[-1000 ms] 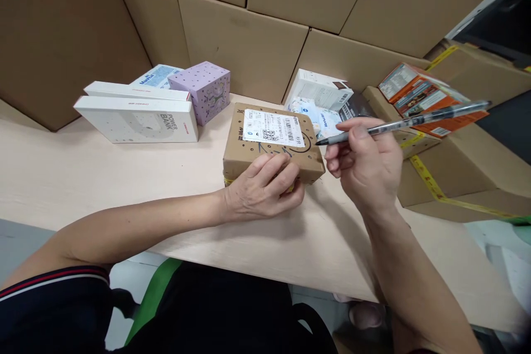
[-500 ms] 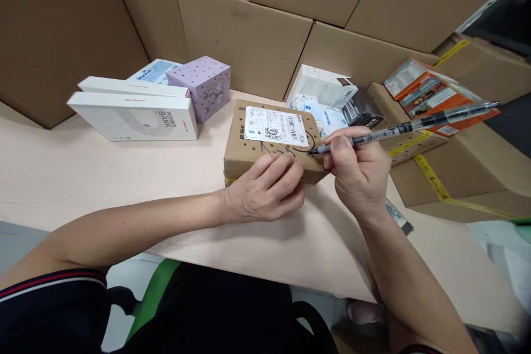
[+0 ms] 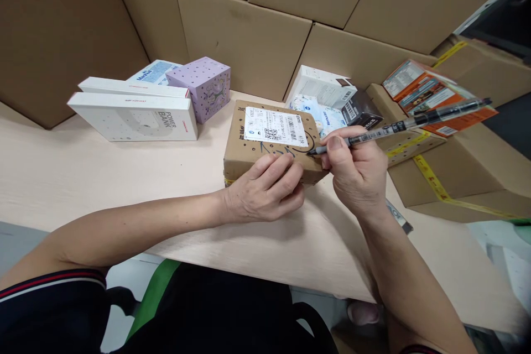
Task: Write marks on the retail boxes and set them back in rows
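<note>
A small brown cardboard box (image 3: 240,163) lies in front of me with a white shipping label (image 3: 276,127) on its top face. Dark marks, including a curved line round the label's corner, show on the cardboard. My left hand (image 3: 269,185) is closed, curled fingers gripping the box's near edge; the fingertips are partly hidden. Pinched in my right hand (image 3: 357,171) is a pen (image 3: 384,130) with a clear, printed barrel and a grey grip. Its tip touches or nearly touches the box top, just right of the label.
White power bank boxes (image 3: 136,116) and a purple box (image 3: 207,88) stand left. Behind right are a white box (image 3: 321,86), a wipes pack (image 3: 327,116), a black box (image 3: 363,110) and an orange box (image 3: 427,94). Taped cartons (image 3: 468,171) border the right; large cartons (image 3: 240,38) wall the back.
My right hand has shifted slightly left, and the pen's back end has dipped a little. The pen tip and my left hand stay almost where they were.
</note>
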Motion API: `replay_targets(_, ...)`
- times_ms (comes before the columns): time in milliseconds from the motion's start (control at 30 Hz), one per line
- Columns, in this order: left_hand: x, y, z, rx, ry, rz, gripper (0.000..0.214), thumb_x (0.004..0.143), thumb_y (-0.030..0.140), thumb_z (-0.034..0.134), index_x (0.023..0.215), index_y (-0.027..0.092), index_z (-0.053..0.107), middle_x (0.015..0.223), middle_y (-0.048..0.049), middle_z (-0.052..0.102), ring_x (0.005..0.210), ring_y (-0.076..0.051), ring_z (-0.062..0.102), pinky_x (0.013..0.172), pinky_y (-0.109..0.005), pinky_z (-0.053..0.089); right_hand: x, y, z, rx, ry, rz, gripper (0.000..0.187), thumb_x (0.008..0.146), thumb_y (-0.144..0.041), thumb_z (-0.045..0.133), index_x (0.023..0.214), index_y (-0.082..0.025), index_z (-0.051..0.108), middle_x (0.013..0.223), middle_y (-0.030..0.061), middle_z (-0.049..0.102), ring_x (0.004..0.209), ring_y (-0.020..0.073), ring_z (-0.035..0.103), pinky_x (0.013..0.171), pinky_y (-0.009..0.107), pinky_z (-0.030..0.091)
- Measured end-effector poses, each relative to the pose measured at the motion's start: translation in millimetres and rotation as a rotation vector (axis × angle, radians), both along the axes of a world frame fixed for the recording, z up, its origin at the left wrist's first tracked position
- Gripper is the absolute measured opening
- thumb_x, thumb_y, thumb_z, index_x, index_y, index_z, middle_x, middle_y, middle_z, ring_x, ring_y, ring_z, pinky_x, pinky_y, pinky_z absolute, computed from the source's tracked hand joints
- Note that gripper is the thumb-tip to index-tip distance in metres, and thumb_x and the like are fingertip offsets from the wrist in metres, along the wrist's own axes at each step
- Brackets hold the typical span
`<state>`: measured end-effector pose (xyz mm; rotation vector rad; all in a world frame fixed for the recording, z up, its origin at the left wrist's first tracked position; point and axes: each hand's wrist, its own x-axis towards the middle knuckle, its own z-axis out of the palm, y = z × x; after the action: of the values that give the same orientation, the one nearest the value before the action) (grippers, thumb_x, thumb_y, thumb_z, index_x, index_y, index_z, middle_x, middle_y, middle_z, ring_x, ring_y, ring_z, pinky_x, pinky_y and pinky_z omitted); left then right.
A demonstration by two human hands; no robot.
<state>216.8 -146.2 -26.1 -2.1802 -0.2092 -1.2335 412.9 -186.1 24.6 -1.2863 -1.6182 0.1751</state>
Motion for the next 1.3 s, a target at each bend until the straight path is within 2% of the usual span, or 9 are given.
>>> replay_targets(267,0,1,0.6,0.009,0.005,0.000,0.006,0.093,0.020,0.069,0.098,0.018,0.068,0.108,-0.0103,0.073,0.106,-0.027,0.071,0.089,-0.042,0.059,-3,0,1.1,-0.050,0.082,0.044,0.026,0.102,-0.051,0.053,0.092,-0.027,0.061,0.063,-0.0044,0.054,0.054,0.0130,0.051,0.053,0.029,0.040)
replay_targets(467,1,4,2.0,0.029,0.008,0.029,0.008,0.092,0.019,0.070,0.100,0.017,0.068,0.109,-0.0105,0.074,0.106,-0.026,0.071,0.087,-0.039,0.059,9,-2,11.0,-0.062,0.277,-0.076,0.029,0.100,-0.050,0.055,0.086,-0.025,0.059,0.063,-0.0046,0.052,0.052,0.0113,0.047,0.052,0.027,0.039)
replay_targets(533,1,8,2.4,0.035,0.015,0.042,0.008,0.092,0.017,0.069,0.100,0.018,0.068,0.109,-0.0105,0.074,0.106,-0.025,0.071,0.087,-0.039,0.060,24,-7,17.1,-0.183,0.234,-0.115,0.031,0.100,-0.050,0.054,0.085,-0.023,0.061,0.063,-0.0038,0.055,0.052,0.0113,0.048,0.052,0.027,0.038)
replay_targets(633,-1,16,2.3,0.048,0.015,0.057,0.009,0.092,0.014,0.069,0.100,0.017,0.067,0.110,-0.0115,0.073,0.107,-0.025,0.070,0.088,-0.040,0.060,50,-16,18.1,-0.545,-0.030,-0.025,0.037,0.098,-0.056,0.055,0.084,-0.022,0.064,0.065,-0.0021,0.058,0.057,0.0133,0.052,0.054,0.027,0.039)
replay_targets(733,-2,24,1.1,0.055,0.018,0.066,0.011,0.092,0.013,0.068,0.101,0.017,0.067,0.110,-0.0119,0.072,0.108,-0.025,0.069,0.090,-0.041,0.059,71,-21,2.7,-0.812,-0.336,0.121,0.040,0.092,-0.059,0.059,0.075,-0.022,0.060,0.069,-0.0004,0.061,0.065,0.0161,0.054,0.060,0.029,0.039)
replay_targets(867,-1,28,-1.0,0.048,0.013,0.063,0.011,0.092,0.013,0.067,0.103,0.017,0.067,0.112,-0.0123,0.071,0.111,-0.025,0.067,0.092,-0.042,0.058,84,-14,-29.6,-0.920,-0.497,0.018,0.040,0.087,-0.060,0.063,0.072,-0.023,0.056,0.065,-0.0007,0.059,0.063,0.0174,0.051,0.059,0.030,0.033)
replay_targets(1033,-2,27,-2.9,0.028,0.017,0.053,0.013,0.090,0.013,0.068,0.103,0.017,0.066,0.114,-0.0130,0.071,0.111,-0.027,0.067,0.092,-0.043,0.058,86,6,-52.9,-0.907,-0.479,-0.163,0.035,0.079,-0.054,0.072,0.073,-0.023,0.058,0.067,0.0015,0.065,0.063,0.0190,0.055,0.061,0.031,0.036)
replay_targets(1200,-3,28,-7.6,-0.048,0.041,0.024,0.019,0.091,0.013,0.067,0.107,0.021,0.065,0.121,-0.0117,0.070,0.118,-0.027,0.066,0.093,-0.047,0.059,77,18,-67.5,-0.807,-0.525,-0.273,0.038,0.084,-0.053,0.066,0.065,-0.025,0.049,0.060,0.0020,0.058,0.061,0.0188,0.050,0.059,0.031,0.032)
replay_targets(1300,-3,29,-9.4,-0.089,0.041,0.001,0.020,0.091,0.012,0.067,0.108,0.021,0.064,0.122,-0.0115,0.070,0.119,-0.028,0.067,0.096,-0.047,0.058,73,16,-64.4,-0.794,-0.540,-0.319,0.041,0.088,-0.058,0.060,0.065,-0.025,0.049,0.061,0.0029,0.057,0.061,0.0199,0.049,0.060,0.032,0.032)
